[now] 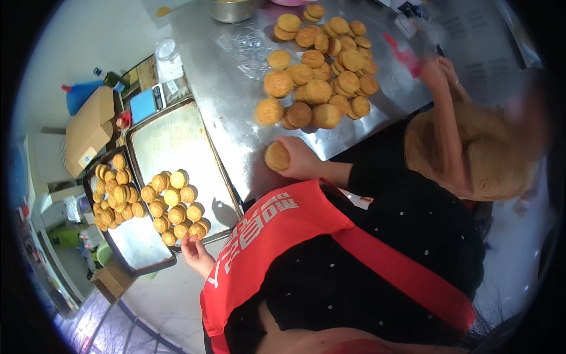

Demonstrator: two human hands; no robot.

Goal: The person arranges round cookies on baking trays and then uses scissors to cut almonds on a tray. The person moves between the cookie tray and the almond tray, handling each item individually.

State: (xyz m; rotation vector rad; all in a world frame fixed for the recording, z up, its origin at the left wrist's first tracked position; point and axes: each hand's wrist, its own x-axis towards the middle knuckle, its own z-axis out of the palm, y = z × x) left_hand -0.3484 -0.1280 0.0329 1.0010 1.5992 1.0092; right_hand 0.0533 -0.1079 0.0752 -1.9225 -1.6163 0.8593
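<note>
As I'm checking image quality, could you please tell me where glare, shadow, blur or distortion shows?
Head view: glare on the steel table, dark shadow on the large tray near the left hand; head view: smeared blur at far right, beyond the co-worker's forearm; head view: black corners, edges bending toward the rim.

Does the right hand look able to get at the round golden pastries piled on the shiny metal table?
Probably yes: nothing visible blocks the pile, though the right hand holds one round golden pastry.
</note>
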